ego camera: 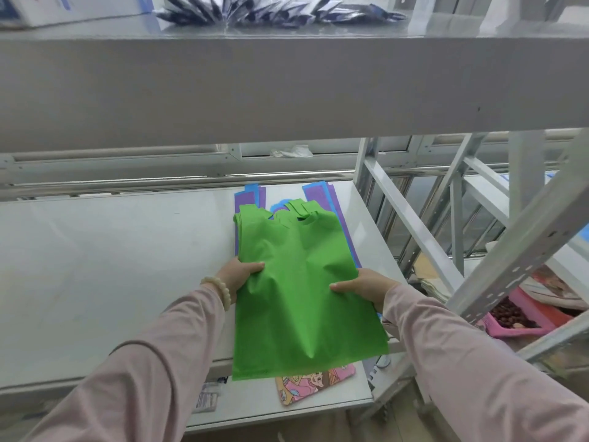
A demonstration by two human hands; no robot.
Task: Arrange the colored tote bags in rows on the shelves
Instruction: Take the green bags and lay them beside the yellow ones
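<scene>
Green tote bag (302,298) is at the right end of the middle shelf (111,266), its upper half over the purple bags (322,196). Left hand (239,275) pinches its 9 o'clock edge and right hand (360,288) its 3 o'clock edge. Thumbs are on top; the other fingers are hidden under the fabric.

To do the step well, I'd slide it toward 12 until the hem is on the shelf, line both side edges up with the stack below, and flatten the mid-panel crease before letting go.

Long axis runs 6 to 12. Handles (299,208) point to 12, and the bottom hem overhangs the front lip at 6.
</scene>
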